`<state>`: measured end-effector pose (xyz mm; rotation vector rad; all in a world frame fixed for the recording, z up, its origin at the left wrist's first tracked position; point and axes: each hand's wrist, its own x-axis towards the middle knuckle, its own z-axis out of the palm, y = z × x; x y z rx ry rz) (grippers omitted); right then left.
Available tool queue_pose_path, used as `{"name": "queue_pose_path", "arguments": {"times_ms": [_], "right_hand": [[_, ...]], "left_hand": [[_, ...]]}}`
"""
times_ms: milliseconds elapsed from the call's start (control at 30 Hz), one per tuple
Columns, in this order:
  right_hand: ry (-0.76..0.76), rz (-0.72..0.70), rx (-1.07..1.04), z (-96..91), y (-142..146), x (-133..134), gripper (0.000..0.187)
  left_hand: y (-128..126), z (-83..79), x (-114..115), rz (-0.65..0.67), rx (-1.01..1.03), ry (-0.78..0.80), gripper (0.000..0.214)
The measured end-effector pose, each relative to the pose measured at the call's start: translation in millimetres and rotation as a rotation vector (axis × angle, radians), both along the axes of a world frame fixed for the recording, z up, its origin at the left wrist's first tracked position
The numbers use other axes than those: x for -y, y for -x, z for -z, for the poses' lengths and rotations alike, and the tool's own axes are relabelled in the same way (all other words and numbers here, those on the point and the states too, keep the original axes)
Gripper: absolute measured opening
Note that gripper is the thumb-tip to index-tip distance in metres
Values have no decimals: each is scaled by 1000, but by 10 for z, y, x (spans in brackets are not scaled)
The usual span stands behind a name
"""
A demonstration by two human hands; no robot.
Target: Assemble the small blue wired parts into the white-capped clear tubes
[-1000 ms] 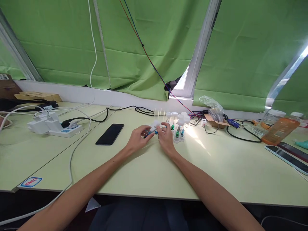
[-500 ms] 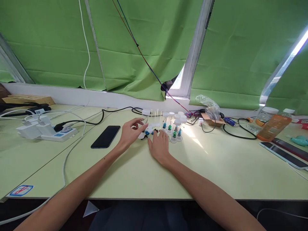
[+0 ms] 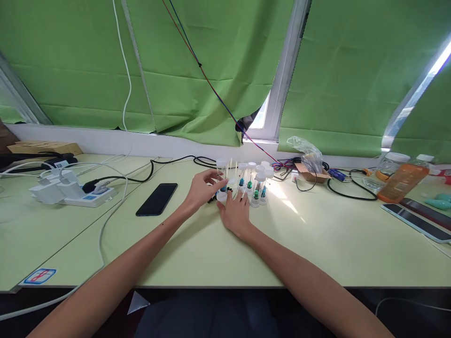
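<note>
My left hand point(image 3: 203, 188) is closed around a clear plastic tube point(image 3: 221, 196) with a white cap and a small blue piece inside. The tube stands upright on the table, with my thumb across its front. Just right of it, my right hand point(image 3: 235, 213) lies palm down on the table, its fingers stretched forward. Small black and blue parts lie by its fingertips, partly hidden. To the right stand several similar clear tubes point(image 3: 256, 197) with white caps, holding green or blue pieces on thin stems. Behind my hands, thin pale sticks point(image 3: 230, 165) stand up.
A dark phone point(image 3: 157, 199) lies left of my hands, beyond it a white power strip point(image 3: 84, 197) with chargers. A small cardboard box point(image 3: 312, 174) with a plastic bag is at back right. An orange bottle point(image 3: 403, 184) leans near a tablet-like device point(image 3: 416, 221) far right.
My left hand has moved right, and the capped tube in it now stands close beside my right hand. The right hand stays about where it was. The view has shifted slightly.
</note>
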<state>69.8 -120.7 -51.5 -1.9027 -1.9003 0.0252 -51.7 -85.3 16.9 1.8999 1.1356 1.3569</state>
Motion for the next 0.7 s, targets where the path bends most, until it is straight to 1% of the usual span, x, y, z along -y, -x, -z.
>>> {"name": "queue_pose_path", "arguments": {"times_ms": [233,400,700], "right_hand": [[19,14,7,4,-14,5,64],[46,9,19,-5,-29,0,61],[18,-55,61,-25,12,52,60]], "left_hand": [[-163,-52,-28,30,-10,6,48],[-306,-95,-22,18,-42,14,45],[-532,-185,-38,-36,-85,50,36]]}}
